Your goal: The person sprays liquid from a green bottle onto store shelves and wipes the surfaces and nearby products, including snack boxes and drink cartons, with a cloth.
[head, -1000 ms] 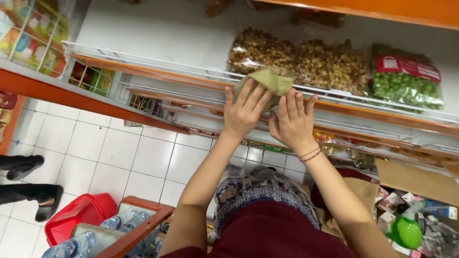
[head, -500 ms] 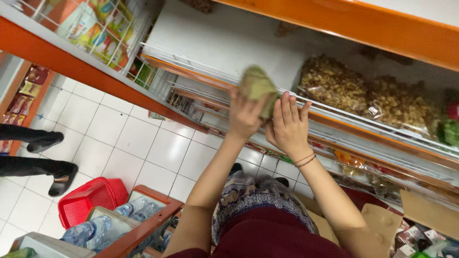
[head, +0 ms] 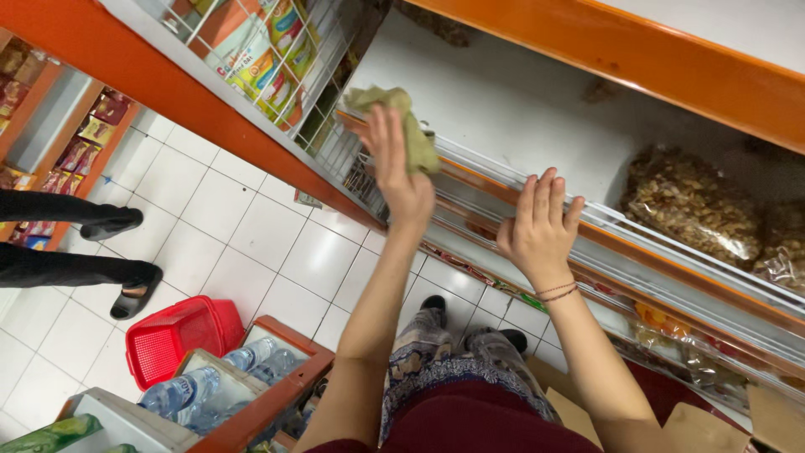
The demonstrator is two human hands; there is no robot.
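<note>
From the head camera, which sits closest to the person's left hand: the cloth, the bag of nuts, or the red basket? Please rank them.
1. Cloth: held in the left hand, against the shelf rail.
2. Bag of nuts: on the shelf, off to the right past the right hand.
3. Red basket: down on the floor, lower left.

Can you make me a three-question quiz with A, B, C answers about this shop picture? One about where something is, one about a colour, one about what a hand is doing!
1. Where is the red basket?
A on the floor
B on the shelf
C in a hand

2. What colour is the shelf edge?
A blue
B orange
C green

3. What is the left hand doing?
A hanging empty
B holding a bottle
C pressing a cloth on the shelf

Answers: 1 A, it sits on white tiles. 2 B, the rail is orange. 3 C, the greenish cloth is under its fingers; the right hand rests on the shelf rim.
</note>
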